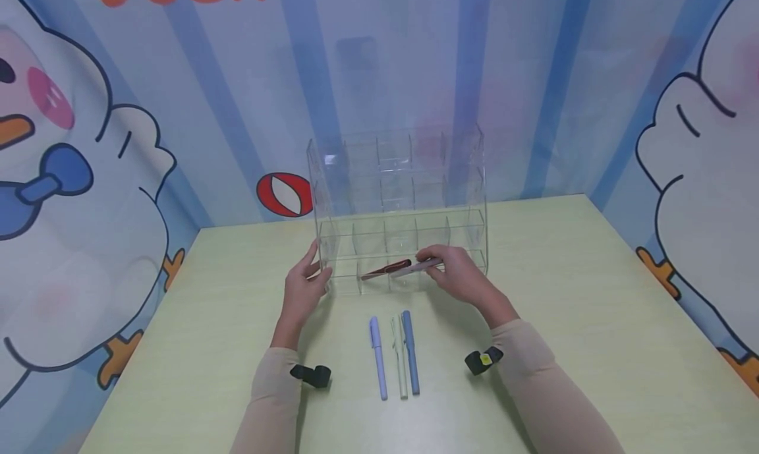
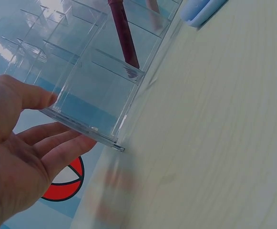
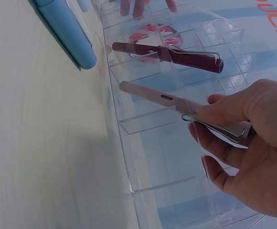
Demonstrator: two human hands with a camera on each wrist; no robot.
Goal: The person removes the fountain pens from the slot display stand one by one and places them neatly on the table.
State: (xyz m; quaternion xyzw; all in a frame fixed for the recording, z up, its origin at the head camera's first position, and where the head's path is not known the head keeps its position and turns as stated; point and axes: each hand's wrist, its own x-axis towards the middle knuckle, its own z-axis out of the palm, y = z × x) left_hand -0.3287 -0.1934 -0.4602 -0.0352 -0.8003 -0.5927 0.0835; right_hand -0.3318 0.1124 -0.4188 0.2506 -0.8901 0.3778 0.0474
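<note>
A clear acrylic organizer (image 1: pixel 400 225) with tiered compartments stands on the table. Its left side edge is held by my left hand (image 1: pixel 304 296); in the left wrist view the thumb lies on one side of the wall and the fingers on the other. My right hand (image 1: pixel 465 281) pinches a pale pinkish pen (image 3: pixel 150 94) by its clip end, with the far end inside a front-row compartment. Leaning in a compartment to the left of that one is a dark red pen (image 3: pixel 193 59) with a metal clip.
In front of the organizer lie a lavender pen (image 1: pixel 378 362), a pale green pen (image 1: pixel 401 368) and a blue pen (image 1: pixel 411 355), side by side on the pale wooden table (image 1: pixel 563 296). A cartoon-printed backdrop (image 1: pixel 231 78) rises behind the organizer.
</note>
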